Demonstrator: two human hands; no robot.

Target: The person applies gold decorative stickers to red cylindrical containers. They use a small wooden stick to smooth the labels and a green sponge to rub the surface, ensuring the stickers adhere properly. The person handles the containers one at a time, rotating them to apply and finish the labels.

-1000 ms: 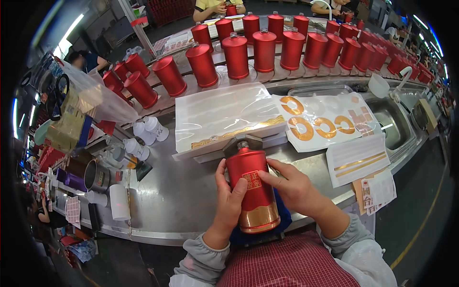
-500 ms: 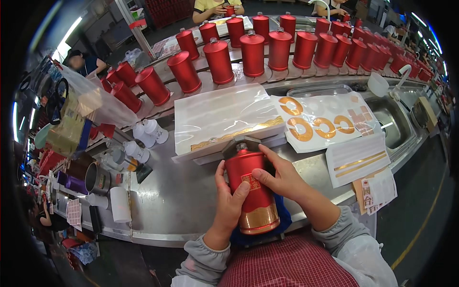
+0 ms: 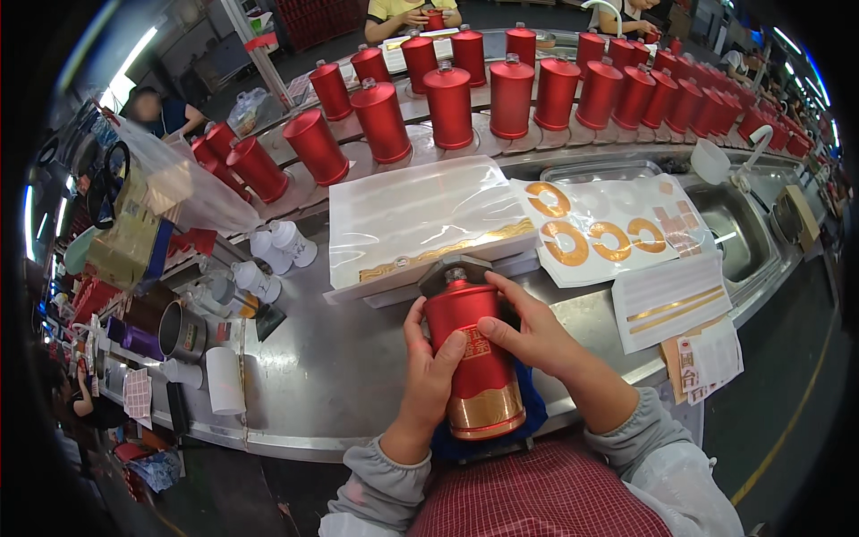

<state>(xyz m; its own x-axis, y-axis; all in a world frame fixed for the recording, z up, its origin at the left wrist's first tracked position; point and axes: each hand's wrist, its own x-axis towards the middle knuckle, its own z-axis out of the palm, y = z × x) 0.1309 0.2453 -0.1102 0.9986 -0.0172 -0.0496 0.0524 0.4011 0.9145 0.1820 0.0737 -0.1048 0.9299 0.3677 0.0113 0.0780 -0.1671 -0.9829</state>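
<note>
A red bottle [image 3: 461, 309] with a clear stopper-like top and a wavy gold band [image 3: 488, 410] at its base leans back in front of me. My left hand [image 3: 431, 369] wraps its left side, while my right hand [image 3: 534, 333] curls around the right. Both thumbs rest on the front, beside a small gold label [image 3: 475, 343]. Under the bottle lies a blue cloth [image 3: 534, 403]. A dark angular holder [image 3: 433, 281] shows behind the neck. Fingers behind the bottle are partly hidden.
Beyond the steel worktop [image 3: 322, 376], red bottles [image 3: 447, 107] stand on a curved conveyor. Gold sticker sheets [image 3: 420, 210] and ring-shaped stickers [image 3: 565, 243] lie ahead. A sink [image 3: 738, 237] is at right; white cups [image 3: 293, 242] and a paper roll [image 3: 225, 380] are at left. Other people work farther off.
The bottles on the conveyor have shifted a little to the left. My hands and the bottle they hold have stayed almost in place.
</note>
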